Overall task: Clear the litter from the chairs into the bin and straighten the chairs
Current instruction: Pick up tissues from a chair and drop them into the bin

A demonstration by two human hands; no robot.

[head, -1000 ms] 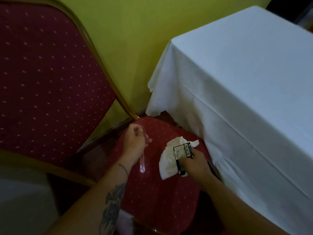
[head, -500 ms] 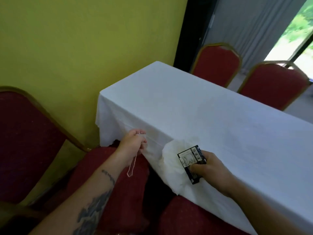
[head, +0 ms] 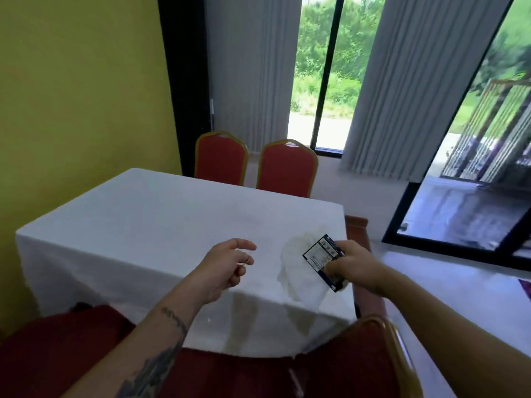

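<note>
— What am I seeing on the table (head: 149,214)?

— A matt white cloth, smooth, with faint creases. The packet (head: 323,258) I hold looks like glossy printed card or plastic; I cannot tell which. The napkin (head: 301,280) behind it is soft, crumpled paper.

— And the chairs (head: 287,168)?

— Matt red fabric, with shiny gold-painted metal frames. The floor (head: 448,297) is glossy.

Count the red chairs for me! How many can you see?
4. Two red gold-framed chairs stand behind the white-clothed table; two near ones sit below. More may be hidden.
</note>
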